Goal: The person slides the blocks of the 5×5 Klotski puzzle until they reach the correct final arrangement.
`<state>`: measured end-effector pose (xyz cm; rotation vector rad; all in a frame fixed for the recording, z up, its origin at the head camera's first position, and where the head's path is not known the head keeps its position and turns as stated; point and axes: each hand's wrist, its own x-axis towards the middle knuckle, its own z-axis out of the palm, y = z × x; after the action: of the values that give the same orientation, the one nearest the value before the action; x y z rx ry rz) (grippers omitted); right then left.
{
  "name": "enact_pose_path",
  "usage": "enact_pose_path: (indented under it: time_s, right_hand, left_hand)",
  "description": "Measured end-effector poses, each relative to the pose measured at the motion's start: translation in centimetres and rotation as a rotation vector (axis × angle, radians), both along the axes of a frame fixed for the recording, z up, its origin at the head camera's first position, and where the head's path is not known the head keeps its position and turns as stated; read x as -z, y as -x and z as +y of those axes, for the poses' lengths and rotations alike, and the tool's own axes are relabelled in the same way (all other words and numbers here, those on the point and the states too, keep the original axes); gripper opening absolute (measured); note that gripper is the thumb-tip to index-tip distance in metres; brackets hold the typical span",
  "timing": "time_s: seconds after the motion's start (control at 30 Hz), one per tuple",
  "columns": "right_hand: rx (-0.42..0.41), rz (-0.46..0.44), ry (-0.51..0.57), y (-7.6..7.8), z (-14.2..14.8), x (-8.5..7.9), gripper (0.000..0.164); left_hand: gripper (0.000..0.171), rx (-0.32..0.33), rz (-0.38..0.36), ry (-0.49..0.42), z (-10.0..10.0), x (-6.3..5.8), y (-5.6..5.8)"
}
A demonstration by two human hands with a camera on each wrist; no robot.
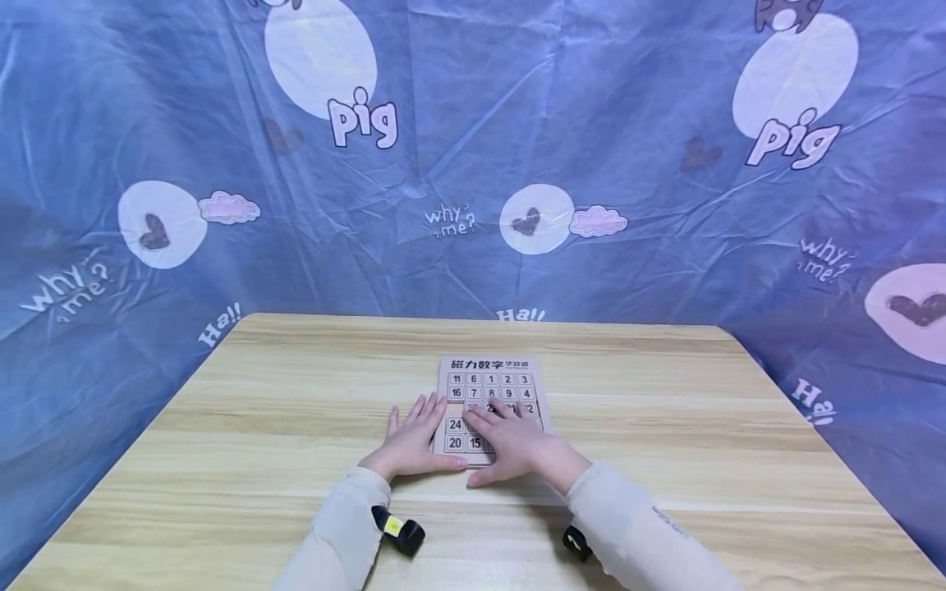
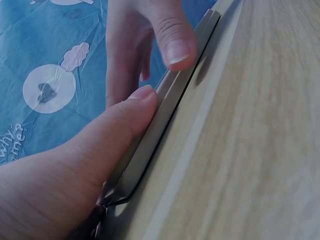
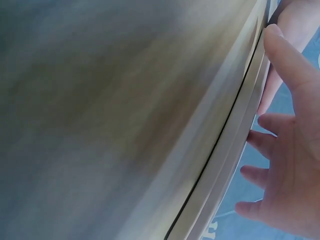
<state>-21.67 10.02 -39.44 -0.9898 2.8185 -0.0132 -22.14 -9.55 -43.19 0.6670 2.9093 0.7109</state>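
A sliding number puzzle board (image 1: pixel 491 365) lies flat on the table, with dark Chinese lettering along its far rim and rows of numbered tiles below. My left hand (image 1: pixel 414 447) rests at the board's left side, fingers straight and spread, its thumb along the near edge. Over the lower right tiles lies my right hand (image 1: pixel 517 443), its fingers extended and its index fingertip near a tile-free slot at the left of the third row. Several tiles are hidden beneath it. In the left wrist view, the left thumb (image 2: pixel 135 107) touches the board's side.
The light wood-grain table (image 1: pixel 296 394) extends around the board on all sides. Behind it hangs a blue curtain (image 1: pixel 443 148) printed with pigs, hearts and words. Black wrist straps (image 1: pixel 405 538) sit on both pale sleeves.
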Motion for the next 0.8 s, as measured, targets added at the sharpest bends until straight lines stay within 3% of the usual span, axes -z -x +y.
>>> enact_pose_path:
  time_s: [0.27,0.57,0.8]
  right_hand:
    - [-0.018,-0.001,0.072,-0.7,0.5,0.0,0.096]
    - [-0.18,-0.032,0.169,-3.5,-0.3,-0.8,0.091]
    - [-0.194,-0.021,0.122,-4.3,-0.8,-0.9,0.09]
  left_hand:
    - [0.107,-0.016,-0.002,0.02,0.1,0.1,-0.1]
    - [0.106,-0.012,0.021,0.017,0.0,0.1,-0.2]
    - [0.103,0.0,0.035,0.026,0.1,0.0,-0.1]
